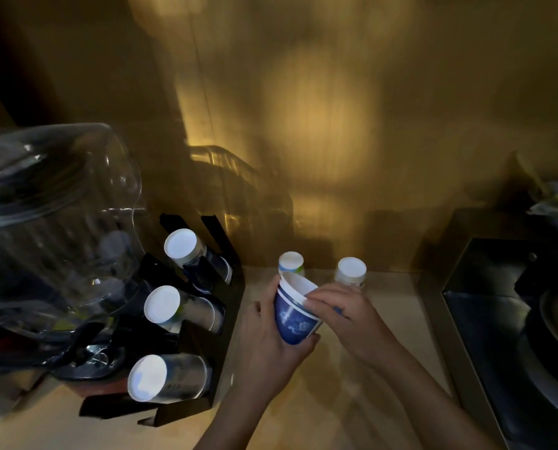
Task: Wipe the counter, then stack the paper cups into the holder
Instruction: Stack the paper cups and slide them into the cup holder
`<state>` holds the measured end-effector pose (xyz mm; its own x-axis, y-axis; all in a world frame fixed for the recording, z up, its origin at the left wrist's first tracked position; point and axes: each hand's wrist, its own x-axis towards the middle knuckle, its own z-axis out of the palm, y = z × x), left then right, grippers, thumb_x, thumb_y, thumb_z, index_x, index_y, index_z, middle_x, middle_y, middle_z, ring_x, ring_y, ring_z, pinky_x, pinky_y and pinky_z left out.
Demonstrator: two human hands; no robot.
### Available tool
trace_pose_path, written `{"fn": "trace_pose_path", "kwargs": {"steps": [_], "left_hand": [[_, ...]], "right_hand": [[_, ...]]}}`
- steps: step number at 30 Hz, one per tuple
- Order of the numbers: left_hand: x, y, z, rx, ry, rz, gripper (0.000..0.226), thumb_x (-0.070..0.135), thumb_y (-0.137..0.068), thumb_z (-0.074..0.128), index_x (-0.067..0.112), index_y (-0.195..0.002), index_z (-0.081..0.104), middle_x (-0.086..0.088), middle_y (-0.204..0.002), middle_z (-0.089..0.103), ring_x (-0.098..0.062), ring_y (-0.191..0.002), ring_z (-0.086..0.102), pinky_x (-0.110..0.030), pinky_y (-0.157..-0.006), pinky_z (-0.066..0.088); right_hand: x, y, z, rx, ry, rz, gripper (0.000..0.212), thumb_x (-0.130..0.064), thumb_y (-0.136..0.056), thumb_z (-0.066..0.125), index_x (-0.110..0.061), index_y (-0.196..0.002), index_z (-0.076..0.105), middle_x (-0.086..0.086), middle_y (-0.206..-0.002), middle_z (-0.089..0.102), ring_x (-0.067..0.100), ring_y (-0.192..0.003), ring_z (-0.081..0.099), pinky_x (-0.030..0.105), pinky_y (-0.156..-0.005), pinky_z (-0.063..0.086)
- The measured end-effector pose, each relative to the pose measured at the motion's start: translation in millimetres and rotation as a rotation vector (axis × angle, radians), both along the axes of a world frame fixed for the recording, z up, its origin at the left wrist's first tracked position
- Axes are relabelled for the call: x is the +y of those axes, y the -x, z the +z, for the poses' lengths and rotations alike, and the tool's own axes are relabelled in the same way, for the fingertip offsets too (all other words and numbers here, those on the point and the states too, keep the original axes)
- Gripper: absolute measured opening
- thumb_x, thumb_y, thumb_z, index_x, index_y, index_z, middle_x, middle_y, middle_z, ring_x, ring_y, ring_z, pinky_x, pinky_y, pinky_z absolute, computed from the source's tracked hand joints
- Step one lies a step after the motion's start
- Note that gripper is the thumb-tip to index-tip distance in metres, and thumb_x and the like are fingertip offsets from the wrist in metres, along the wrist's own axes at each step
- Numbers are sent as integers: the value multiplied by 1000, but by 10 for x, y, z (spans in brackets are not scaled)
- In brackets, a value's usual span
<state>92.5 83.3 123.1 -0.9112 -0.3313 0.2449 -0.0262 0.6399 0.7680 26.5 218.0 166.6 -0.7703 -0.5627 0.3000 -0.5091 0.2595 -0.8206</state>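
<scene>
A nested stack of blue paper cups (294,316) is tilted above the counter (342,378), mouth toward the back. My left hand (264,342) wraps around its body from the left. My right hand (342,313) pinches its white rim from the right. Behind them two upside-down cups stand on the counter by the wall, one (291,262) with a green band, the other (351,271) white. The black cup holder (203,352) at the left carries three cup stacks lying bottoms out: a far one (186,248), a middle one (170,308) and a near one (160,378).
A large clear water dispenser jug (53,222) looms over the left side, beside the holder. A dark steel sink (505,319) with dishes lies at the right. A reflective golden wall (319,125) closes the back. The light is dim.
</scene>
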Motion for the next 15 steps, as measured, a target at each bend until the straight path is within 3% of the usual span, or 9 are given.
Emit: {"fn": "trace_pose_path", "kwargs": {"steps": [2,5,8,10,13,15], "left_hand": [[-36,-13,22,5,-37,-7,102,56,-49,71,45,-137,18,8,-126,46,-4,-108,44,-26,-89,44],[-90,-39,44,13,-111,-49,97,51,-49,76,48,-131,25,14,-130,46,-4,-114,50,-28,-94,50],[-165,-95,87,11,-252,-97,92,40,-49,82,62,-119,27,23,-123,49,1,-108,55,-17,-83,53],[-264,-142,111,-52,-440,-162,91,31,-51,85,65,-115,30,23,-118,54,3,-101,60,-13,-74,54],[-436,-205,113,-219,-728,-260,94,24,-50,89,50,-124,36,7,-111,69,-13,-96,69,-26,-73,57],[-507,-244,93,-293,-804,-292,95,22,-48,89,44,-125,39,5,-108,72,-21,-98,70,-35,-78,56]], "right_hand": [[-37,-10,33,-24,34,40,15,-9,-89,56,-6,-79,68,-9,-71,60,5,-71,56,26,-70,42],[-90,-23,59,-53,34,84,18,-10,-90,53,-13,-75,64,-11,-68,57,10,-69,54,30,-67,42],[-130,-37,76,-54,10,113,24,-11,-91,52,-27,-74,58,-14,-73,56,15,-75,55,36,-71,43],[-123,-40,83,-68,22,106,28,-12,-91,51,-32,-73,57,-13,-75,58,14,-76,56,31,-70,45],[-89,-11,118,-136,113,81,24,-9,-91,49,-22,-75,62,-7,-73,61,3,-72,56,18,-66,45],[-59,42,139,-173,193,42,21,-7,-91,49,-11,-76,62,-3,-71,60,0,-67,53,13,-61,42]]}}
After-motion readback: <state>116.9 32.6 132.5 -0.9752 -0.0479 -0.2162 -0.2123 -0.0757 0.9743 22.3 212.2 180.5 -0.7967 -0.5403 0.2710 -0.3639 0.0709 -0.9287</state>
